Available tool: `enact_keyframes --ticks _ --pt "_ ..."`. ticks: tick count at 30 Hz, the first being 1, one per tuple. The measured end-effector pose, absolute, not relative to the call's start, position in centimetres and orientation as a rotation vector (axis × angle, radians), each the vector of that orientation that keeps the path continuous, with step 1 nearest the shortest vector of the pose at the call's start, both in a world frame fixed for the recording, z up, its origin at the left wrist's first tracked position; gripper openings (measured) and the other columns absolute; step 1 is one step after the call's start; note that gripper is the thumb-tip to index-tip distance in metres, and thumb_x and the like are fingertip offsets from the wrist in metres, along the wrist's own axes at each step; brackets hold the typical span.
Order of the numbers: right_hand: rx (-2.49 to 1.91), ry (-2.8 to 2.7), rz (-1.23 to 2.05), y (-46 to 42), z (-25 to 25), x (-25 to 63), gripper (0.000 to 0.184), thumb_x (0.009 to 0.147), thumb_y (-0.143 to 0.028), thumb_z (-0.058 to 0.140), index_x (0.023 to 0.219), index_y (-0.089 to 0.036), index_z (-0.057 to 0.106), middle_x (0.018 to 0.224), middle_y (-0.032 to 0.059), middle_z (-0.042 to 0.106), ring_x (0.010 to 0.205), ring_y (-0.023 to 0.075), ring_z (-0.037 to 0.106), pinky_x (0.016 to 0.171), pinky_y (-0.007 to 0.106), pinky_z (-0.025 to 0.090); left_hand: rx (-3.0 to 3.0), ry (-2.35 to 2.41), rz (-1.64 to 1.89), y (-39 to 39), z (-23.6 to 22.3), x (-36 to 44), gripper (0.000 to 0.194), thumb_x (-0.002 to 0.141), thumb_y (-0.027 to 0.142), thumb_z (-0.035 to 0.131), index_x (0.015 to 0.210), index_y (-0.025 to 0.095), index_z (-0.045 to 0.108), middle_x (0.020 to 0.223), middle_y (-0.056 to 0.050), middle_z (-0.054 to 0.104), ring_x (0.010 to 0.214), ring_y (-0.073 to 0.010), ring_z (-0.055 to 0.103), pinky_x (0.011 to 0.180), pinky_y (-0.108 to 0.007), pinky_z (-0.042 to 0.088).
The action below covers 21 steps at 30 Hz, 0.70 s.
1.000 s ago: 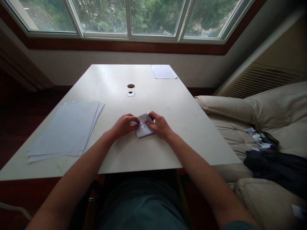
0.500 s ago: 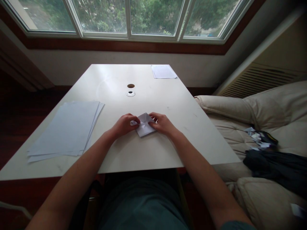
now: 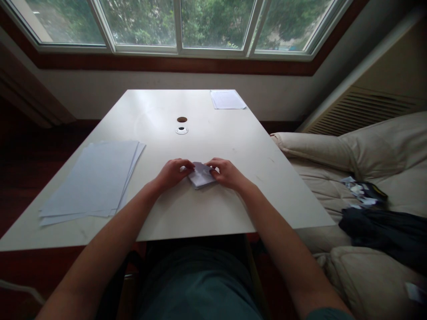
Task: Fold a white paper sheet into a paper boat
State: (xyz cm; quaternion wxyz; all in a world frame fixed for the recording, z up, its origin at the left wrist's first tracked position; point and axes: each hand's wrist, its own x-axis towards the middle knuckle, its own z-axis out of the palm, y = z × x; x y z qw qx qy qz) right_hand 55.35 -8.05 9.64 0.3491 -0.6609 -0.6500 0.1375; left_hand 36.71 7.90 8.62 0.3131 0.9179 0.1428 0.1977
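Since the earlier frame, the small folded white paper (image 3: 202,176) has flattened at the white table's (image 3: 200,218) near middle, left hand (image 3: 172,174) and right hand (image 3: 227,173) lightly curled, pinching opposite edges, apparently to steady it.

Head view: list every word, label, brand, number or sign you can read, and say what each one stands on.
No text can be read anywhere.
Folded paper between the hands: no writing visible.
Large sheets at left: no writing visible.
Far sheets: any print is too faint to read.
Dark item with a yellow mark on the sofa: too blurred.
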Motion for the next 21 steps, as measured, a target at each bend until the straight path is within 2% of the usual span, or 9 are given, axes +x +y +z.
enact_keyframes --ticks 2,5,7,9,12,18,21 --pt "-1.701 -1.699 0.376 -8.2 9.9 55.3 0.044 0.078 -0.004 0.050 0.110 -0.023 0.073 0.105 0.0048 0.071 0.093 0.0170 0.065 0.084 0.029 0.049 2.366 0.390 0.563 7.9 8.4 36.8 0.033 0.082 0.023 0.064 0.114 0.021 0.067 0.095 -0.004 0.071 0.082 -0.0160 0.066 0.080 -0.031 0.054" --pt "-1.678 -1.718 0.400 -8.4 10.1 55.2 0.049 0.076 -0.001 0.048 0.112 -0.025 0.072 0.109 0.0041 0.070 0.096 0.0168 0.064 0.087 0.029 0.049 2.407 0.393 0.601 7.9 8.1 36.9 0.055 0.078 0.021 0.067 0.132 0.021 0.058 0.114 -0.009 0.064 0.093 -0.0181 0.064 0.083 -0.033 0.054" --pt "-1.679 -1.719 0.400 -8.5 10.0 55.1 0.051 0.075 0.000 0.047 0.110 -0.026 0.073 0.109 0.0035 0.070 0.096 0.0163 0.064 0.088 0.029 0.049 2.493 0.367 0.582 8.1 7.9 36.9 0.051 0.078 0.020 0.066 0.129 0.024 0.062 0.118 -0.010 0.062 0.102 -0.0211 0.062 0.092 -0.037 0.052" --pt "-1.672 -1.726 0.392 -8.6 9.9 55.1 0.051 0.075 0.001 0.046 0.109 -0.026 0.074 0.107 0.0032 0.069 0.095 0.0156 0.064 0.089 0.029 0.049 2.532 0.337 0.548 8.3 7.9 36.9 0.038 0.081 0.020 0.064 0.119 0.024 0.070 0.110 -0.008 0.066 0.103 -0.0221 0.061 0.094 -0.038 0.050" --pt "-1.653 -1.749 0.382 -8.7 9.7 55.1 0.051 0.075 0.002 0.046 0.106 -0.026 0.075 0.105 0.0029 0.068 0.095 0.0152 0.064 0.091 0.029 0.049 2.513 0.320 0.528 8.5 7.8 36.9 0.027 0.082 0.021 0.064 0.107 0.024 0.075 0.100 -0.006 0.071 0.093 -0.0203 0.064 0.089 -0.036 0.051" --pt "-1.648 -1.798 0.336 -9.1 9.8 54.8 0.049 0.074 0.002 0.049 0.106 -0.026 0.075 0.108 0.0037 0.068 0.099 0.0168 0.064 0.095 0.031 0.048 2.441 0.288 0.548 8.5 8.0 36.8 0.021 0.082 0.026 0.066 0.100 0.025 0.078 0.102 -0.005 0.075 0.090 -0.0192 0.069 0.084 -0.032 0.054" --pt "-1.677 -1.777 0.323 -9.4 10.0 54.7 0.044 0.076 -0.003 0.052 0.110 -0.023 0.072 0.107 0.0047 0.069 0.092 0.0165 0.065 0.089 0.030 0.050 2.405 0.292 0.539 8.5 8.1 36.7 0.021 0.082 0.028 0.066 0.099 0.024 0.078 0.102 -0.006 0.075 0.089 -0.0192 0.070 0.079 -0.029 0.055"
